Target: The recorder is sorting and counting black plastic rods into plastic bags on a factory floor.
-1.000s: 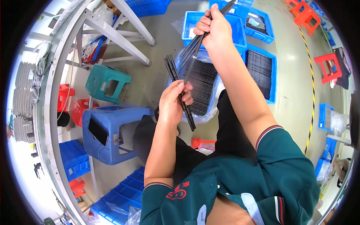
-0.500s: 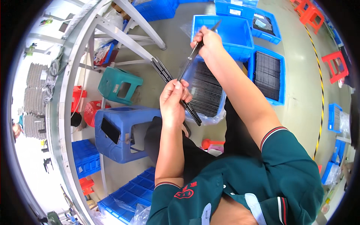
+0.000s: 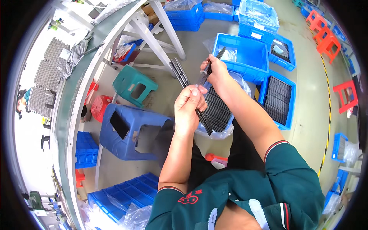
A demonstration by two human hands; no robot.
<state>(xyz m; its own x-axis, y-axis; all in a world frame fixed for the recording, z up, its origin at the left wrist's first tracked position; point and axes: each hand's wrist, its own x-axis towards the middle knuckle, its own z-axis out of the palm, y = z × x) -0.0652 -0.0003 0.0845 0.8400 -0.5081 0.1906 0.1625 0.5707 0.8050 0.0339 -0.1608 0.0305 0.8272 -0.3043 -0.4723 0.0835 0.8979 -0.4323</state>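
Observation:
My left hand [image 3: 188, 107] is closed around several thin black rods [image 3: 179, 71], which stick out on both sides of the fist at a slant. My right hand [image 3: 217, 69], also closed, grips a thin dark rod [image 3: 221, 53] whose far end shows beyond the fingers. The rod's near end reaches toward my left thumb and fingertips; whether they pinch it is unclear. Beneath the hands, a clear plastic bag [image 3: 226, 135] surrounds a dense stack of dark rods [image 3: 217, 115], partly hidden by my hands and right forearm.
An open blue crate [image 3: 251, 53] stands ahead, and another blue crate [image 3: 293, 109] full of dark rods is at right. To the left are a blue stool [image 3: 111, 147] with a phone [image 3: 119, 125] on it, a green stool [image 3: 132, 82] and a metal-framed bench [image 3: 73, 153].
My right hand has come closer to my left, so the two are less far apart. The view has shifted, and surrounding things appear lower. Both hands keep their hold.

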